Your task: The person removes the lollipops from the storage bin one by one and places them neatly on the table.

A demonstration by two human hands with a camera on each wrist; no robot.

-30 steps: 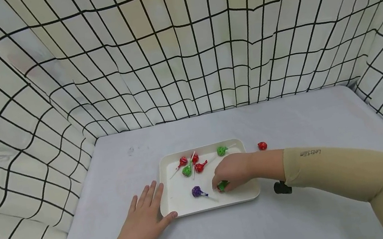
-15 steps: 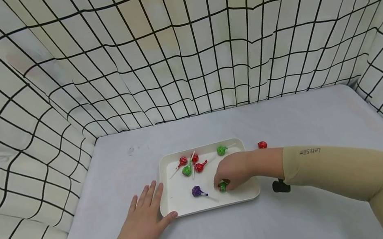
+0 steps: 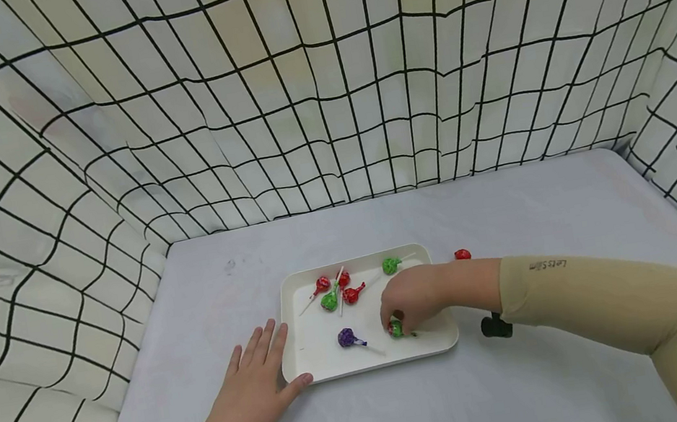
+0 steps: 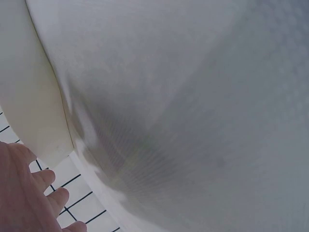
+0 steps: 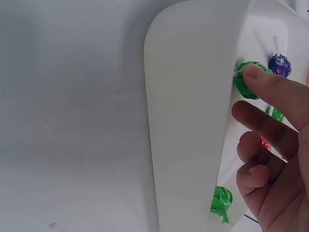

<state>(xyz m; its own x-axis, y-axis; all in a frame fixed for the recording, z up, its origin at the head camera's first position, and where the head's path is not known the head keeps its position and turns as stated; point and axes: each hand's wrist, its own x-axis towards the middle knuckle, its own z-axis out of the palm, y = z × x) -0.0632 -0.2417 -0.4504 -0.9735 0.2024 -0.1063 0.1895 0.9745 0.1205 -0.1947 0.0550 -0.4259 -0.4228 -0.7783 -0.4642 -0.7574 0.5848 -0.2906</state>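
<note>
L hand [image 3: 254, 395] is laid w/ fingers straight by wht. rect. tray [image 3: 317, 358], thumb at its near L corner; in tray's R half, round grn.-wrapped lollipop [image 5: 245, 90] is overlapped by bent-fingered R hand's [image 3: 409, 297] thumb, pinch can't be told.

Place: lab-type setup, I'd say | black-gridded white walls [image 3: 365, 108] on three sides | plain white table [image 3: 534, 378] | wrist-worn camera [image 3: 496, 326]
</note>
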